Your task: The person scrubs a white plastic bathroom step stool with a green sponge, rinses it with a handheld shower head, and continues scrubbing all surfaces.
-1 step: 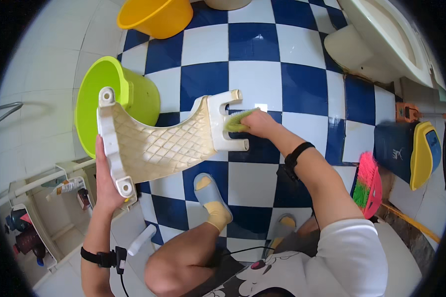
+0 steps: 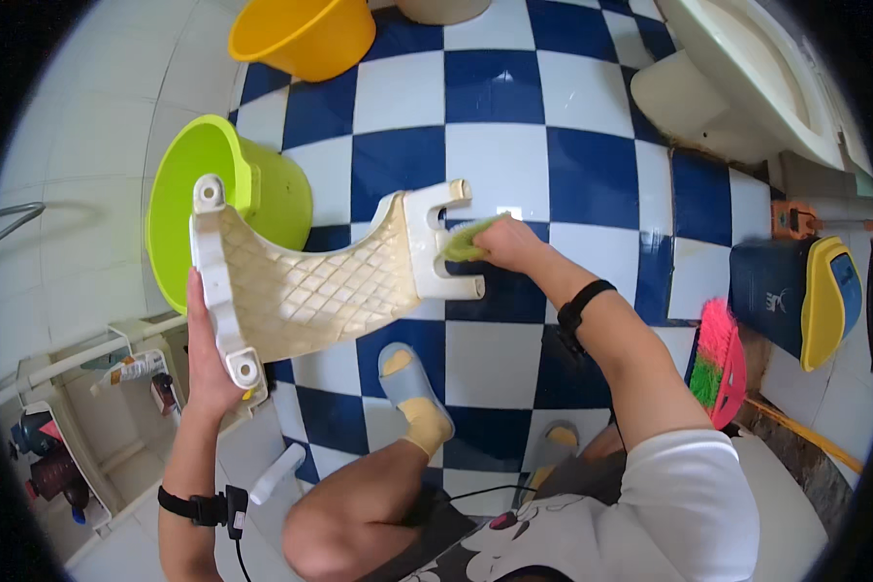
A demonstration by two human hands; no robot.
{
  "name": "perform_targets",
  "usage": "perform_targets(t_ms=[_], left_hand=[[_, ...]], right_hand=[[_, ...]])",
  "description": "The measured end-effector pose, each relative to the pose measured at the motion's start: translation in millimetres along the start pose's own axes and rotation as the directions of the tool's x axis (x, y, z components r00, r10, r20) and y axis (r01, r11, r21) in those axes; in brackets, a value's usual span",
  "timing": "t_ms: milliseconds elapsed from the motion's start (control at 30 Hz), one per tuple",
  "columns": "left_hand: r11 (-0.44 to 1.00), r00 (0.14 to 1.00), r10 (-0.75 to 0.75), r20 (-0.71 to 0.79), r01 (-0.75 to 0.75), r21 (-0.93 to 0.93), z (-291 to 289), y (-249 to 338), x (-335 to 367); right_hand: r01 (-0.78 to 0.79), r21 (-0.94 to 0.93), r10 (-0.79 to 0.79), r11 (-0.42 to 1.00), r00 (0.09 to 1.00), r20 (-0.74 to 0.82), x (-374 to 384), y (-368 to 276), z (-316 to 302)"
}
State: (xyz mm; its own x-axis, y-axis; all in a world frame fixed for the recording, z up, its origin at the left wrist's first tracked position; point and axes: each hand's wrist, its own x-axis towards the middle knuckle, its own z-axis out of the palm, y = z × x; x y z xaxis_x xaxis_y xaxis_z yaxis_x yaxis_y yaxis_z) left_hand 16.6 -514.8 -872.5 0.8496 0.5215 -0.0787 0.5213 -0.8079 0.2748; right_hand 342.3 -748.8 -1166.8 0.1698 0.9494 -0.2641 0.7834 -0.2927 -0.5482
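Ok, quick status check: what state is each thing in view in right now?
Plastic stool: on its side, underside up.
Left hand: gripping the stool's leg end.
Right hand: pressing green sponge on the stool.
Green bucket: upright, behind the stool.
Yellow bucket: upright.
Pink broom: lying on floor.

White labelled tube [image 2: 131,369] lying on the left rack [image 2: 78,354], bottles below
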Motion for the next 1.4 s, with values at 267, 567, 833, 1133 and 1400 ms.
perform_targets(t_ms=[267,567,833,1133,1400], left_hand=[[1.0,0.999,-0.013,-0.041,0.011,-0.028,4.0,-14.8,-3.7],[0.996,0.994,-0.09,-0.069,0.088,-0.029,1.4,-24.4,-13.0],[0.999,0.997,-0.032,-0.075,0.031,-0.018,0.6,-23.0,-18.1],[0.999,0.994,-0.011,-0.11,0.016,0.045,-1.1,-2.5,-11.6],[0.954,0.979,0.2,-0.032,-0.187,0.236,-15.3,58.5,14.5]], right_hand=[[0.346,-0.221,-0.37,0.912,0.926,-0.077,2.1,4.9,21.7],[0.13,-0.17,-0.149,0.977,0.983,-0.104,2.4,-5.7,18.8],[-0.192,-0.093,0.192,0.977,0.981,-0.013,8.7,-19.1,19.7],[-0.279,0.354,0.317,0.893,0.947,-0.053,24.6,-86.2,-19.2],[-0.359,0.251,0.37,0.899,0.929,0.002,27.6,-96.1,-2.0]])
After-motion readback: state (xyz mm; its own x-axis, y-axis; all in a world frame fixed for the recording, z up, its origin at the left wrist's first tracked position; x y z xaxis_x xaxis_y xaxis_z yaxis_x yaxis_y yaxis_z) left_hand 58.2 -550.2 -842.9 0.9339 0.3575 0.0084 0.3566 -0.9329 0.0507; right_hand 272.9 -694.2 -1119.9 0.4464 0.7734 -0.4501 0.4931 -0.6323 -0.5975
